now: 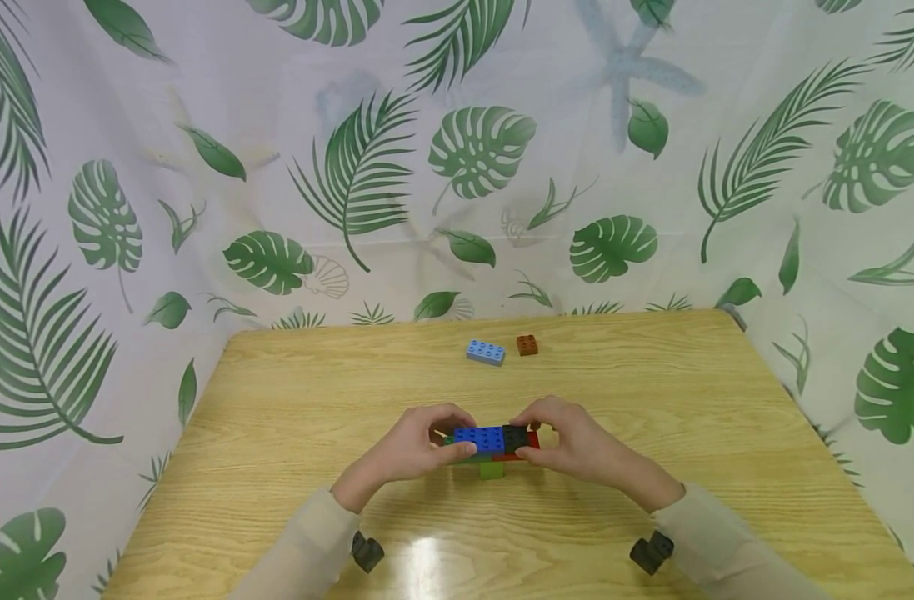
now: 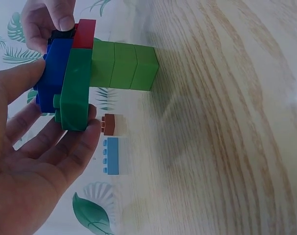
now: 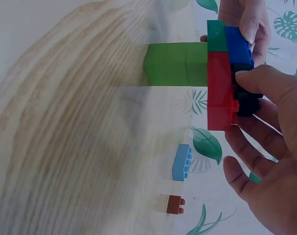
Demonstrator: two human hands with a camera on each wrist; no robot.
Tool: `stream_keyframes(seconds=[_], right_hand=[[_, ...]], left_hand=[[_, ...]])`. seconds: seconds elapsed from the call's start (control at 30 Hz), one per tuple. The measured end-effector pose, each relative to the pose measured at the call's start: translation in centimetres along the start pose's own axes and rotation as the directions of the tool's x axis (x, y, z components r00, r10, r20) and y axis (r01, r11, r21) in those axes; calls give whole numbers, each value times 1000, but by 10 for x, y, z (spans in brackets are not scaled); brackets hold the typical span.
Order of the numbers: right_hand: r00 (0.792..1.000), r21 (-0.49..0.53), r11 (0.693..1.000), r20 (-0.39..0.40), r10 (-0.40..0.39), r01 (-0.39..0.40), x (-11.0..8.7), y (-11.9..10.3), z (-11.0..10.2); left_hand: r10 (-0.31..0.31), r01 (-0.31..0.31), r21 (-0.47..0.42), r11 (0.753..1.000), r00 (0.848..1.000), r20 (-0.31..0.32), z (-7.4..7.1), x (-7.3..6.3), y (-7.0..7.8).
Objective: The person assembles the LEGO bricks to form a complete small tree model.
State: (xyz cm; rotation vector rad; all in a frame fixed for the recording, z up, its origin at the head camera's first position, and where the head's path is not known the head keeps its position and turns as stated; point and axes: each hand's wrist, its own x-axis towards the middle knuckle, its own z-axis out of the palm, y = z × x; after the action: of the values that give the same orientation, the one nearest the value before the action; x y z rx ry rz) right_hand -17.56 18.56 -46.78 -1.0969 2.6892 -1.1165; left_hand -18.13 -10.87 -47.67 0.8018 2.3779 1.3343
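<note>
A T-shaped toy brick build stands upright on the table. Its stem is a column of light green bricks (image 2: 124, 66). Across the column's top lie a dark green brick (image 2: 76, 90) and a red brick (image 3: 219, 93), end to end. Over these sit a blue brick (image 1: 479, 437) and, to its right, a black brick (image 1: 514, 439). My left hand (image 1: 421, 442) holds the blue brick, thumb at its near side and fingers behind, close around the dark green end. My right hand (image 1: 576, 443) pinches the black brick between thumb and fingers, above the red brick's outer end.
Farther back on the wooden table (image 1: 337, 375) lie a light blue brick (image 1: 486, 353) and a small brown brick (image 1: 527, 345), side by side with studs up. A leaf-patterned cloth (image 1: 397, 283) hangs behind the table and along its sides.
</note>
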Motion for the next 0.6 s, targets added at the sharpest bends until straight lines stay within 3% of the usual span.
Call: stream_keyframes(seconds=[0.23, 0.5, 0.6], right_hand=[[996, -57, 996, -57, -72, 68, -2, 3, 6], [996, -29, 997, -34, -77, 76, -1, 3, 5], [993, -67, 992, -41, -111, 108, 0, 3, 6]], left_hand=[[19, -19, -2, 1000, 1000, -10, 2, -1, -2], [27, -27, -35, 999, 1000, -11, 3, -1, -3], [30, -30, -30, 999, 999, -18, 3, -1, -2]])
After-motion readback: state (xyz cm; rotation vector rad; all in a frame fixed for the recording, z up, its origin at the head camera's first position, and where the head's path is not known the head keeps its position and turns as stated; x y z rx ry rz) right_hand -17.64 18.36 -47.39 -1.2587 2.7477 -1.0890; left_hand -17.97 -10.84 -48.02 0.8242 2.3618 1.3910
